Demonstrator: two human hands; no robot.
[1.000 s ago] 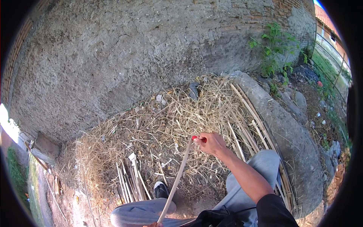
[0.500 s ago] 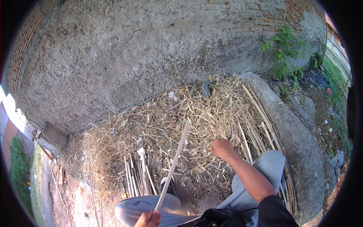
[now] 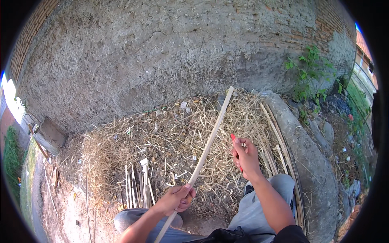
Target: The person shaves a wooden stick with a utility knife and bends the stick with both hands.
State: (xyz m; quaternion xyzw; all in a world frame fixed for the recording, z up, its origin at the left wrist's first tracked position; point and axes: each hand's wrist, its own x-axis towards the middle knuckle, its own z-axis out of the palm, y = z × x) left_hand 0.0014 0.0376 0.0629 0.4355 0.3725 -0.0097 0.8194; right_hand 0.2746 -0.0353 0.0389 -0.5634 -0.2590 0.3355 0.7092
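A long pale bamboo strip (image 3: 212, 135) slants up and to the right in front of me. My left hand (image 3: 176, 199) is closed around its lower part, and the strip's lower end runs out of view past my wrist. To the right of the strip, apart from it, my right hand (image 3: 246, 157) is closed on a slim red tool (image 3: 233, 137). Red shows above the thumb and again below the fingers; the rest of the tool is hidden in the grip, so its kind cannot be made out.
Dry shavings (image 3: 101, 162) cover the ground ahead. Split strips (image 3: 137, 188) lie by my left knee, and longer ones (image 3: 277, 129) lie along a curved concrete kerb (image 3: 316, 178) on the right. A rough wall (image 3: 162, 60) rises behind, with a green plant (image 3: 310, 75) at its right.
My left hand has moved up and forward with the strip, whose tip now reaches farther up and right. My right hand has turned, showing the red tool, and my knees have shifted slightly.
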